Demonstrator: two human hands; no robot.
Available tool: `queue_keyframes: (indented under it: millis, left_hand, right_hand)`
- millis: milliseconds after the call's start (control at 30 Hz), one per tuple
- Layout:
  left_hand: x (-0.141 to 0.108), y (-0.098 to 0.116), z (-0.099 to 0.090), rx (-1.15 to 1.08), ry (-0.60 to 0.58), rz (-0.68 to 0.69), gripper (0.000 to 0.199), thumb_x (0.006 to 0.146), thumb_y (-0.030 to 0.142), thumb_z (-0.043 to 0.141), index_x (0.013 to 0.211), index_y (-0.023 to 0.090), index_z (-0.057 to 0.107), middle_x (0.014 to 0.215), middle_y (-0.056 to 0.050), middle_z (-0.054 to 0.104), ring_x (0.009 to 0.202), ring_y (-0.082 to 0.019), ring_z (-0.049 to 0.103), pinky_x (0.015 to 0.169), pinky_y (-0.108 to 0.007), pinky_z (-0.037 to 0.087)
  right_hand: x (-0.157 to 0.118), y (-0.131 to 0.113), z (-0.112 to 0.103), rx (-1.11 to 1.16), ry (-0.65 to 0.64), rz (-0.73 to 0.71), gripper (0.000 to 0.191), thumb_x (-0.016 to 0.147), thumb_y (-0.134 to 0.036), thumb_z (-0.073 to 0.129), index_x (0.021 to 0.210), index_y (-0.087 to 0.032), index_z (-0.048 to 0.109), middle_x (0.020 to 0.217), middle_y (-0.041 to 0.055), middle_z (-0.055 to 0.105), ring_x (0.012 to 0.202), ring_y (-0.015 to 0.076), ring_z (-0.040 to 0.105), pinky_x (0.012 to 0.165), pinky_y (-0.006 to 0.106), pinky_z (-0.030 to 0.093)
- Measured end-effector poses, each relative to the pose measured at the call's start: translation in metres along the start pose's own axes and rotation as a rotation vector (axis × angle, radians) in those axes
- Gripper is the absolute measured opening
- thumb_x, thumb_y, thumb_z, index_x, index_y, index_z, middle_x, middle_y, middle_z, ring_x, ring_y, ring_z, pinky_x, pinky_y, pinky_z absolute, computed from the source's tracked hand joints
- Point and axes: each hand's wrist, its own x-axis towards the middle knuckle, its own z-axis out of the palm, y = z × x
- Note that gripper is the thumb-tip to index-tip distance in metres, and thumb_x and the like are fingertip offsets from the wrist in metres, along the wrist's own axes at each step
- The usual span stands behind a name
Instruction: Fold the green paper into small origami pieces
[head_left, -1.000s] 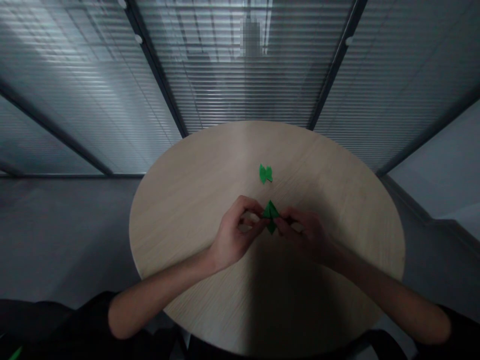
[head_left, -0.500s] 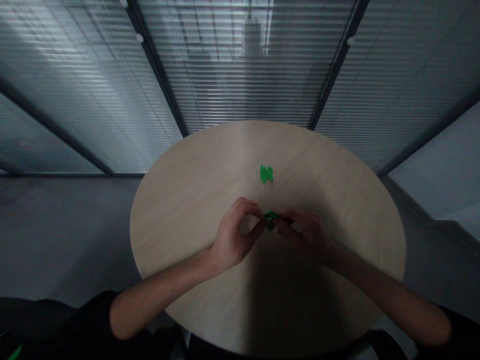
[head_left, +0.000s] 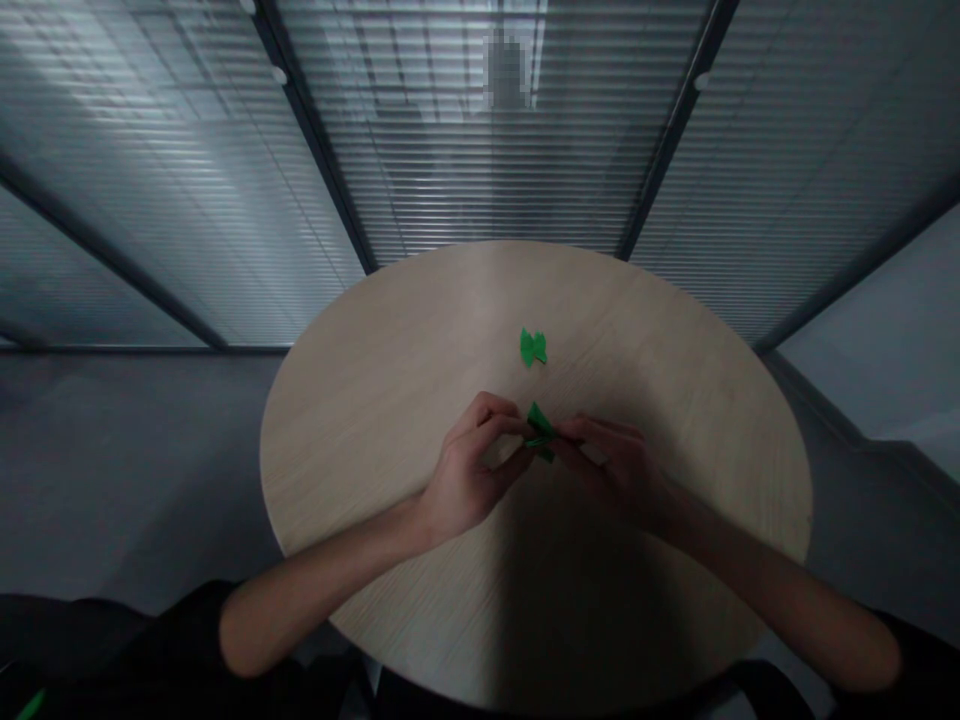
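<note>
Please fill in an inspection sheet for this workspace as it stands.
Surface: wood-look table with curved edge, shadowed near the right hand.
Handled things: folded green piece between both hands; green two-winged shape lying beyond it.
Clutter: small green object at lower left corner, unidentifiable.
Hands: left hand and right hand both pinch the folded green piece.
Cables: nothing seen.
Surroundings: slatted blinds, grey floor.
</note>
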Motion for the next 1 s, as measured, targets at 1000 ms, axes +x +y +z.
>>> queue_keyframes:
  millis: [1000]
  left_hand:
    - [0.006, 0.003, -0.002, -0.249, -0.099, -0.213, 0.003, 0.094, 0.017, 0.072, 0.096, 0.016, 0.071, 0.104, -0.009, 0.067, 0.095, -0.020, 0.065, 0.089, -0.038, 0.053]
  right_hand:
    - [0.007, 0.003, -0.004, -0.215, 0.134, -0.353, 0.015, 0.095, -0.017, 0.069, 0.108, -0.024, 0.068, 0.100, 0.0042, 0.075, 0.103, 0.0231, 0.068, 0.112, 0.052, 0.049]
